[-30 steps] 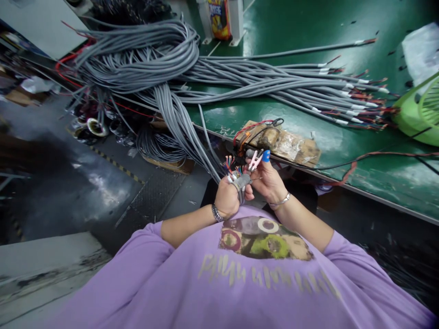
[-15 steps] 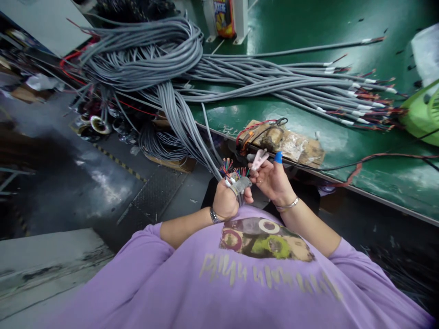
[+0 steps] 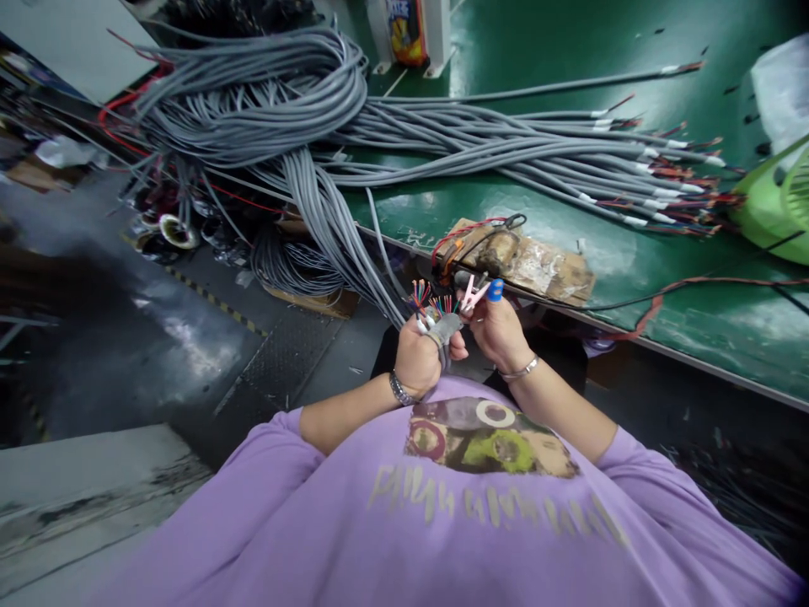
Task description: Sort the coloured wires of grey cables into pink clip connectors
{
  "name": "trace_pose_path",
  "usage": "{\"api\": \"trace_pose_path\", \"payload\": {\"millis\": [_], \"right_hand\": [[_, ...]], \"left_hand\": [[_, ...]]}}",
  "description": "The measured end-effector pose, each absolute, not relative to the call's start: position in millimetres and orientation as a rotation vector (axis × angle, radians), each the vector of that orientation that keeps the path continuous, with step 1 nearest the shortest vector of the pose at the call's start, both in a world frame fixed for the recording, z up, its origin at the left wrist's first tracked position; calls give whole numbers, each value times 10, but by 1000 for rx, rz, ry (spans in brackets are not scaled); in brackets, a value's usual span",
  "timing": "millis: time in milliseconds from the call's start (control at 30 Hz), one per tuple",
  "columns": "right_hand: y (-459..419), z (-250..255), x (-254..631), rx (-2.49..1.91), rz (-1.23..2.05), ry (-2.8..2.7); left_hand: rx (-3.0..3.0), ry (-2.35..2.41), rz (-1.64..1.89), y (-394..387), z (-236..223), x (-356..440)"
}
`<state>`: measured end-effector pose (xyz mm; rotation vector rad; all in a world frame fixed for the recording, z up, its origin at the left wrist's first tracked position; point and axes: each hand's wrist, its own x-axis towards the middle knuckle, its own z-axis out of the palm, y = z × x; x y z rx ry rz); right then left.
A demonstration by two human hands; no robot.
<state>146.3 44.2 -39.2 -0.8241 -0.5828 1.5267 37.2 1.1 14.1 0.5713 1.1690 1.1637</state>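
My left hand (image 3: pixel 417 361) is closed around the end of a grey cable (image 3: pixel 448 327) that has a thin band round it. Short stripped wires (image 3: pixel 444 303) in red, green, blue and other colours fan out above that fist. Close by on the right, my right hand (image 3: pixel 502 337) pinches a small pale pink tool shaped like a clip (image 3: pixel 473 295). Its two arms spread apart in a V, near the wire tips; whether it touches them I cannot tell. A blue cover (image 3: pixel 495 290) sits on my right thumb.
A big coil of grey cable (image 3: pixel 253 101) lies on the green table (image 3: pixel 537 51), with stripped ends reaching right. A wooden block (image 3: pixel 537 270) with a soldering-like lump sits at the table edge. A green basket-like object (image 3: pixel 771 202) stands at right. More cable (image 3: pixel 297 274) hangs below.
My right hand has turned and shifted slightly left, and the pink tool now shows its two arms spread. The left hand keeps its hold on the cable.
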Motion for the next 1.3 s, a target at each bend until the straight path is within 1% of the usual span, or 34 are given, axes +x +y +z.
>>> {"api": "trace_pose_path", "payload": {"millis": [133, 300, 600, 767, 867, 967, 1033, 1133, 1233, 1300], "right_hand": [[477, -301, 1430, -769, 1697, -372], [493, -256, 1405, -774, 1701, -259], [460, -269, 1387, -792, 1715, -260], [430, -329, 1454, -732, 1738, -339], [376, -393, 1579, -666, 1817, -399], [271, -431, 1695, -628, 1955, -578], [189, -419, 1723, -615, 1986, -744], [99, -357, 1685, -659, 1865, -842], [73, -304, 1614, -793, 1698, -797], [81, -296, 1580, -842, 1664, -755]], "left_hand": [[549, 1198, 1148, 29, 139, 380], [566, 1210, 1121, 5, 118, 374], [552, 1199, 1119, -19, 141, 371], [540, 1183, 1111, -58, 171, 329], [560, 1181, 1131, -81, 152, 283], [590, 1172, 1165, -82, 112, 244], [612, 1173, 1164, -75, 90, 235], [633, 1195, 1141, -67, 79, 249], [643, 1209, 1135, -65, 73, 267], [656, 1189, 1147, -66, 63, 260]]}}
